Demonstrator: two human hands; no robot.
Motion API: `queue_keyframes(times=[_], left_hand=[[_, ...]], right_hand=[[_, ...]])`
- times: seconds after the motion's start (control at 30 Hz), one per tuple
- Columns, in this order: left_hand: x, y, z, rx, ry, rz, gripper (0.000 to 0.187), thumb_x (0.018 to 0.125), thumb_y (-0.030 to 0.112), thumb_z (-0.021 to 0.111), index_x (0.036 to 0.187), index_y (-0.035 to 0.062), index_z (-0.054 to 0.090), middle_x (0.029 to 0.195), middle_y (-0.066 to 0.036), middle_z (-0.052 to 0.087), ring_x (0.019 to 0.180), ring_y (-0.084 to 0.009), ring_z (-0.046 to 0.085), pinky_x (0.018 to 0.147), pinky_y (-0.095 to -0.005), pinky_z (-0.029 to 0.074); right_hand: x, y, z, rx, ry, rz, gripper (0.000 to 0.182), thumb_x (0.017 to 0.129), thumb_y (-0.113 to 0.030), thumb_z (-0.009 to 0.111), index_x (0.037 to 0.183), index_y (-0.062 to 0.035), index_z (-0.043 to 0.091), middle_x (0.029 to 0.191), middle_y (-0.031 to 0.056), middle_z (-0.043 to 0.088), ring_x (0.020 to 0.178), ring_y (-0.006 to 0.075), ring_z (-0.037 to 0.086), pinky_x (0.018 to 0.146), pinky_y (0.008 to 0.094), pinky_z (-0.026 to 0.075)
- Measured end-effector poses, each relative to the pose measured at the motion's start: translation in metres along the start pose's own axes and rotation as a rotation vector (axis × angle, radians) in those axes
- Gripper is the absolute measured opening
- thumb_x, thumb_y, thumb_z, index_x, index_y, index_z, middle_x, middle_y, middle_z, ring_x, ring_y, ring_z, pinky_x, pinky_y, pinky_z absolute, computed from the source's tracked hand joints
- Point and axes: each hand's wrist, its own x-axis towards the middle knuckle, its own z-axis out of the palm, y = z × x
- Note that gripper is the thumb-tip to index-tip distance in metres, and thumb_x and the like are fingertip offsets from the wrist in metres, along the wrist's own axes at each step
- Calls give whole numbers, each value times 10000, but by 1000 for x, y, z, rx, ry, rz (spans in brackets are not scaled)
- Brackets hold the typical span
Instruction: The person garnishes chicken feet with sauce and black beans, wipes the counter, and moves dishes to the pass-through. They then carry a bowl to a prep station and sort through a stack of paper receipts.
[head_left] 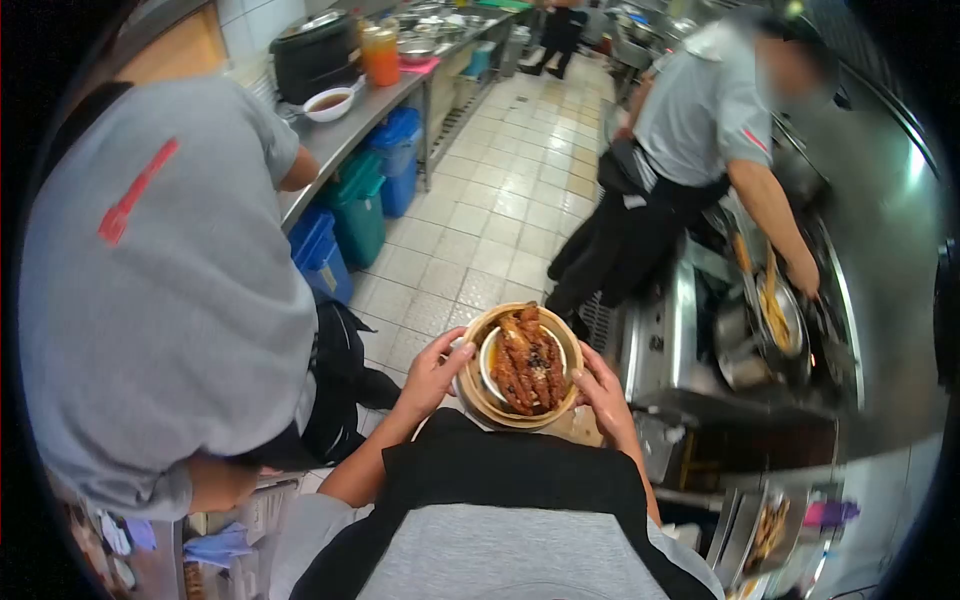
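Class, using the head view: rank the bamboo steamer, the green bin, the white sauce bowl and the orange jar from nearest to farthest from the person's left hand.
From the left hand:
1. Bamboo steamer, held, at its right.
2. Green bin, under the counter, upper left.
3. White sauce bowl, on the counter.
4. Orange jar, farther back along the counter.

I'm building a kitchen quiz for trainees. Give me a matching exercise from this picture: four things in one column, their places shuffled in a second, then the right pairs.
Things:
1. steamer basket
2. blue bins
3. white bowl
4. orange jar

Places:
A. under the steel counter
B. between the left hand and right hand
C. far along the counter, beside the black cooker
D. on the counter, holding brown liquid

Pairs: 1-B, 2-A, 3-D, 4-C
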Motion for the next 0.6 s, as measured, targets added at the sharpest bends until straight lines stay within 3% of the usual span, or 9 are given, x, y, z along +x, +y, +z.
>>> queue_keyframes(times=[0.13,0.3,0.37,0.57,0.6], left_hand=[[77,2,-47,-21,229,2,471,882,333,592,1244,39,528,842,-40,590,626,-64,536,449,-199,411],[212,42,-95,131,333,61,468,878,339,593,1225,30,546,798,-27,592,613,-58,528,447,-202,398],[256,53,-122,85,322,67,467,875,341,596,1221,30,551,791,-22,587,611,-59,528,444,-203,398],[430,75,-124,-26,173,18,477,890,337,575,1253,34,509,822,-23,576,625,-64,543,434,-196,423],[461,74,-121,-37,138,10,484,892,333,573,1267,38,493,822,-22,571,629,-66,546,448,-196,440]], right_hand=[[137,3,28,23,-184,27,571,883,-191,593,1383,-39,363,1290,130,475,811,130,580,568,245,510],[292,-18,44,132,-292,71,581,892,-242,571,1393,-57,343,1309,118,457,889,130,567,584,229,490],[337,-37,62,96,-289,65,589,889,-257,575,1392,-55,344,1336,119,441,904,131,565,585,230,489],[487,-79,22,-27,-192,31,610,873,-293,588,1388,-65,356,1345,131,423,906,152,581,565,242,501],[511,-78,13,-47,-154,-14,604,869,-307,591,1380,-68,376,1269,132,488,832,146,591,530,245,492]])
